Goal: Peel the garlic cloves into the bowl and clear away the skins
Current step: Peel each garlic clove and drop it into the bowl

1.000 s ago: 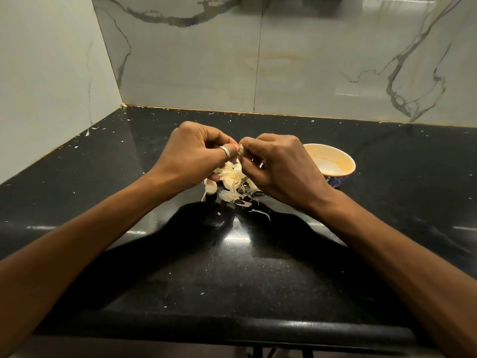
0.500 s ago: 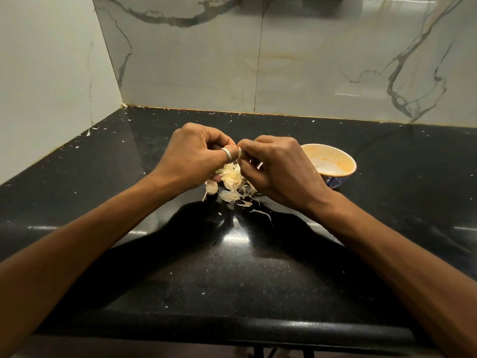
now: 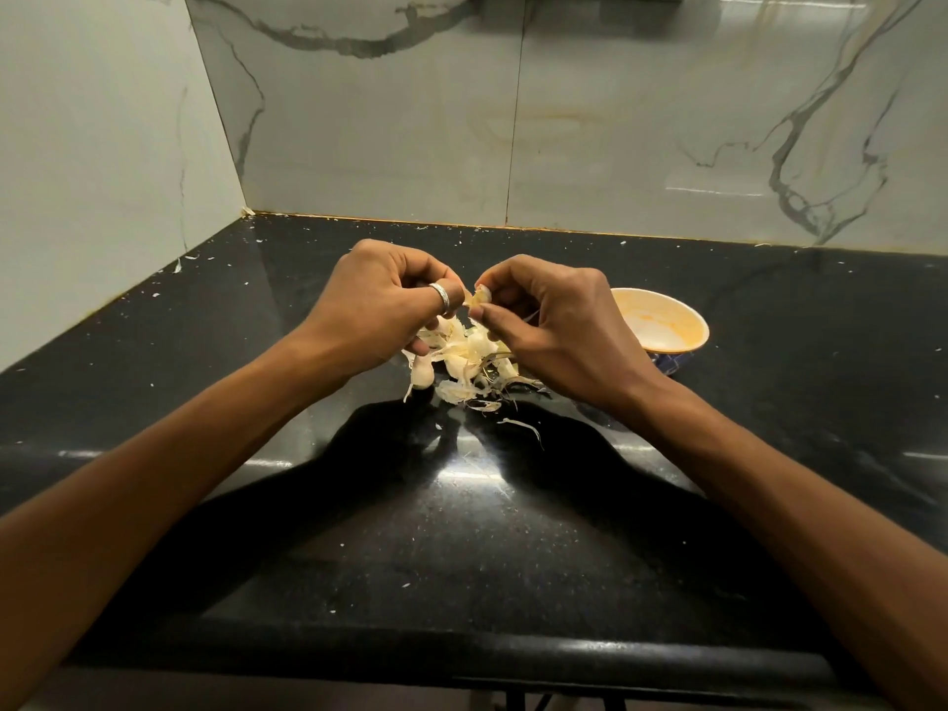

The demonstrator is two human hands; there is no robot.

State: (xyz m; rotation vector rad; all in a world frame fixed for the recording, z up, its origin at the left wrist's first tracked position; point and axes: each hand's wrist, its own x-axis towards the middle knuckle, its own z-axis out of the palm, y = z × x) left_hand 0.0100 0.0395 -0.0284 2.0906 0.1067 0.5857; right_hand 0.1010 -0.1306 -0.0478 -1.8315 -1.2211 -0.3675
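Observation:
My right hand pinches a small garlic clove between thumb and fingertips, held above the counter. My left hand, a ring on one finger, has its fingers curled and pinches a strip of skin that hangs from the clove. Below both hands lies a heap of garlic skins and cloves on the black counter. A pale clove sits at the heap's left edge. The bowl, orange-cream inside, stands to the right, partly hidden by my right hand.
The black speckled countertop runs to a rounded front edge. Marble-patterned walls close the back and the left side. Small skin flecks are scattered over the counter, with one loose strip in front of the heap.
My hands have moved slightly apart, and the clove with a strip of skin peeling off it now shows between the fingertips. The heap and bowl have not moved.

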